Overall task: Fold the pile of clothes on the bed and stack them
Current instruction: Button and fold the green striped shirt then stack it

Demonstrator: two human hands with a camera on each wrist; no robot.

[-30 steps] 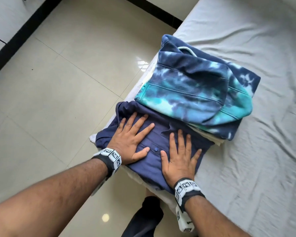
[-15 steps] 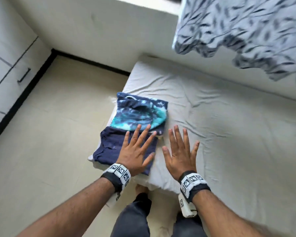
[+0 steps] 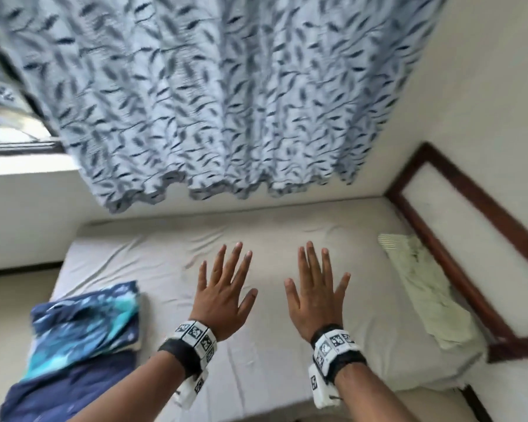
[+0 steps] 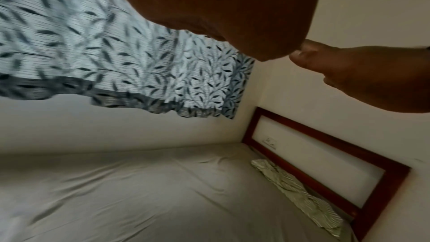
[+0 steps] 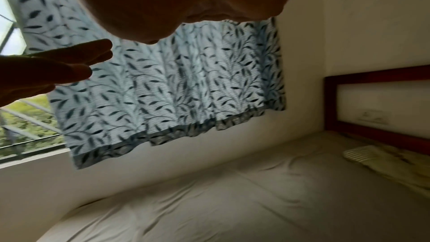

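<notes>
A folded tie-dye blue and teal garment (image 3: 83, 324) lies on the bed's near left corner, with a folded navy shirt (image 3: 64, 391) in front of it. Both my hands are raised above the grey bedsheet (image 3: 272, 376) with fingers spread and straight, holding nothing. My left hand (image 3: 223, 287) is right of the clothes and apart from them. My right hand (image 3: 316, 290) hovers beside it, further right. In the wrist views only each palm's underside and the other hand show, against the bed.
A pale green striped pillow (image 3: 424, 287) lies by the dark wooden headboard (image 3: 470, 245) on the right. A leaf-patterned blue curtain (image 3: 220, 95) hangs over the window behind the bed. Tiled floor (image 3: 9, 303) lies left of the bed.
Both hands lifted off the navy shirt and moved right, over the bare sheet. My view has swung up and right, so the clothes now sit at the lower left.
</notes>
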